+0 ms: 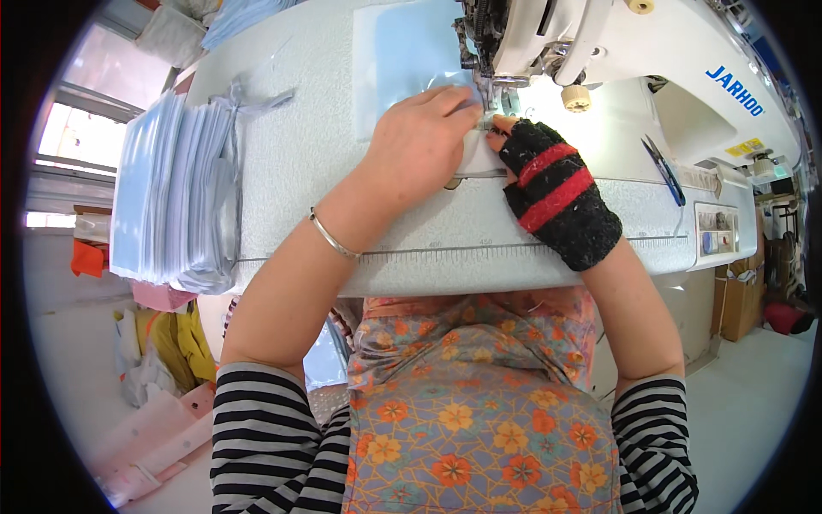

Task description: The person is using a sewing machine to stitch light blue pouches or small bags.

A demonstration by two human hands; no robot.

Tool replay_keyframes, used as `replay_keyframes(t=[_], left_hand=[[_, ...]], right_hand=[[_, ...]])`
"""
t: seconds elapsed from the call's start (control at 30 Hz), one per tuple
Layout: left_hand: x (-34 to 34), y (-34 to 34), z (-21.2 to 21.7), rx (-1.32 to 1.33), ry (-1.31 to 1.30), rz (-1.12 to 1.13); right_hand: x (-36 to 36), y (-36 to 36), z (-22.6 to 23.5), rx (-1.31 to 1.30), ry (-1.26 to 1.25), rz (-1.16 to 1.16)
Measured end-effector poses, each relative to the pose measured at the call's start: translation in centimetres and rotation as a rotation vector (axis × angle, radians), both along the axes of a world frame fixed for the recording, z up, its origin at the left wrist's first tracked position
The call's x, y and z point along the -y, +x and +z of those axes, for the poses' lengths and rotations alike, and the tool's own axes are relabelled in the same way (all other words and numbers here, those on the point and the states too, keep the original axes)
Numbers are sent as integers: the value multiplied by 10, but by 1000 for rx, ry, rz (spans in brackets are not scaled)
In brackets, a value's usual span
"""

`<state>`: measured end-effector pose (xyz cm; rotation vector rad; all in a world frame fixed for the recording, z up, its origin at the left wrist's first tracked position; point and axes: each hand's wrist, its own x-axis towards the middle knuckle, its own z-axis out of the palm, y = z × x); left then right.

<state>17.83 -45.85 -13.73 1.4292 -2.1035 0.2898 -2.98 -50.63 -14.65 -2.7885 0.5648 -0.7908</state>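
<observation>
A light blue sheet (398, 51) with a clear, shiny border lies on the sewing machine bed, left of the needle area. My left hand (421, 141), bare, with a bangle on the wrist, grips its near right corner with bent fingers; the thumb is hidden. Close by on the right, my right hand (558, 190) wears a black fingerless glove with red stripes. Its thumb and fingertips come together just in front of the presser foot (507, 101). Whatever is between those fingertips is too small to make out. The white sewing machine head (676, 60) stands above both hands.
A tied stack of light blue sheets (163, 193) stands at the left of the table. Dark-handled thread snips (664, 171) lie to the right. A ruler strip (428, 254) runs along the front edge. A small parts tray (717, 230) sits at the right end.
</observation>
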Motion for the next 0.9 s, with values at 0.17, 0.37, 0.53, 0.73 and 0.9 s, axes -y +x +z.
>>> replay_keyframes(t=[0.17, 0.37, 0.53, 0.73, 0.9], left_hand=[[-3, -2, 9, 47, -6, 7], [2, 11, 23, 197, 340, 12], [-11, 3, 13, 170, 136, -56], [-33, -31, -3, 98, 135, 127], [-36, -37, 3, 63, 232, 120]], right_hand=[[1, 0, -4, -18, -30, -3], [8, 1, -6, 81, 115, -62], [6, 6, -9, 119, -9, 24], [3, -7, -8, 23, 19, 38], [3, -4, -10, 6, 41, 15]])
